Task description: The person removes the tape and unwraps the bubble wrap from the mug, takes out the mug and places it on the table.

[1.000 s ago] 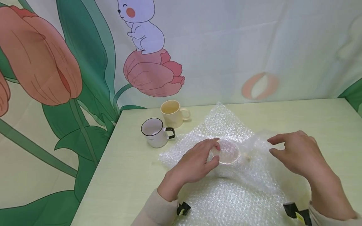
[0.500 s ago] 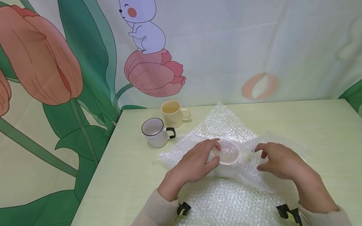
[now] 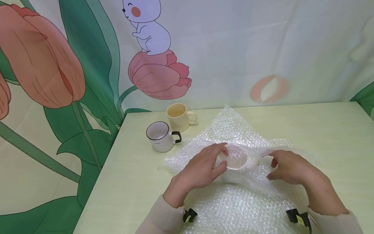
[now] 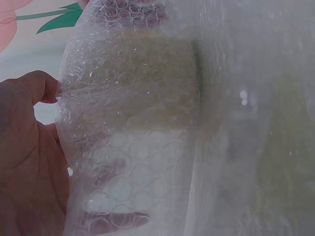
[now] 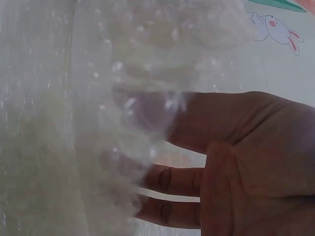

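A mug (image 3: 235, 156) stands on a sheet of bubble wrap (image 3: 233, 208), with part of the sheet drawn over it. Its round, pinkish mouth shows through the plastic, and its pale side shows blurred in the left wrist view. My left hand (image 3: 203, 167) grips the wrapped mug from the left, thumb and fingers curled round it. On the other side, my right hand (image 3: 292, 167) holds a loose part of the wrap beside the mug, fingers bent and thumb apart. In the right wrist view, the right fingertips are partly veiled by the plastic.
A white mug (image 3: 160, 138) with a black rim and handle stands at the table's left. Behind it is a yellow mug (image 3: 178, 117). The pale table (image 3: 336, 126) ends at a printed curtain (image 3: 222, 58) with tulips and a white animal.
My right hand has come leftward and inward onto the wrap beside the mug. A part of the sheet there has shifted. My left hand keeps its place.
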`<state>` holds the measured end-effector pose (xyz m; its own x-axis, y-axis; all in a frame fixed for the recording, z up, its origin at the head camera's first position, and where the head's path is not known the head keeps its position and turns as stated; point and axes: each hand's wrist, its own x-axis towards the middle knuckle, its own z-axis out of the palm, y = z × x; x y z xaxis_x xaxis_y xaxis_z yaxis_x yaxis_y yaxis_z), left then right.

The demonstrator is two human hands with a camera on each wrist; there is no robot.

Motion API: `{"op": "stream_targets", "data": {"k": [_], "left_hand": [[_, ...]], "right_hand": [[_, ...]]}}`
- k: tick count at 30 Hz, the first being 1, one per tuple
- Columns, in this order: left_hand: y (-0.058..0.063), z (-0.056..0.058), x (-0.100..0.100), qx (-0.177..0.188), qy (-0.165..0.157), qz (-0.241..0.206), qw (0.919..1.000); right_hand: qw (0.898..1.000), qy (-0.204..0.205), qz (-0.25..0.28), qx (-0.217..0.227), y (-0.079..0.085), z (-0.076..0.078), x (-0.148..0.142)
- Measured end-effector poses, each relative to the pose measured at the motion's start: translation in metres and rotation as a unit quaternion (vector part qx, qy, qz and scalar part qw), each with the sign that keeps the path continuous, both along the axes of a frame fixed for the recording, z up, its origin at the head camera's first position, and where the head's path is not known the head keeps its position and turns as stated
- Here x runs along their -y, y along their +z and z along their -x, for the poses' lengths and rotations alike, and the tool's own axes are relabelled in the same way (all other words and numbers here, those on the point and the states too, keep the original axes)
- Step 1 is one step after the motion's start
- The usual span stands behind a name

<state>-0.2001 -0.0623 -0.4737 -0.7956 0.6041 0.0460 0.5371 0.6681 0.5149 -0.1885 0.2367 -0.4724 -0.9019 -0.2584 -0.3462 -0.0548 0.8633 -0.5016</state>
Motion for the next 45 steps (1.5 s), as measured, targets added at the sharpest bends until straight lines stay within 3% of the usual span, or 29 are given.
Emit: {"op": "stream_targets", "data": {"k": [9,14,21,25,41,45], "left_hand": [[-0.001,0.000,0.000,0.002,-0.003,-0.001,1.0000],[-0.002,0.002,0.000,0.009,-0.003,-0.002,1.0000],[-0.001,0.001,0.000,0.019,-0.004,0.001,0.9998],[0.000,0.001,0.001,0.024,-0.005,0.001,0.9997],[0.001,0.001,0.003,0.044,-0.002,-0.009,0.9990],[0.001,0.001,0.003,0.051,0.001,-0.010,0.9987]], "right_hand": [[1.000,-0.001,0.021,0.013,-0.002,0.002,-0.011],[0.998,0.006,0.062,0.021,-0.008,0.004,-0.022],[0.984,0.016,0.165,0.063,-0.018,0.010,-0.041],[0.976,0.005,0.196,0.098,-0.020,0.011,-0.048],[0.968,-0.027,0.207,0.141,-0.025,0.017,-0.063],[0.967,-0.016,0.214,0.140,-0.024,0.015,-0.065]]}}
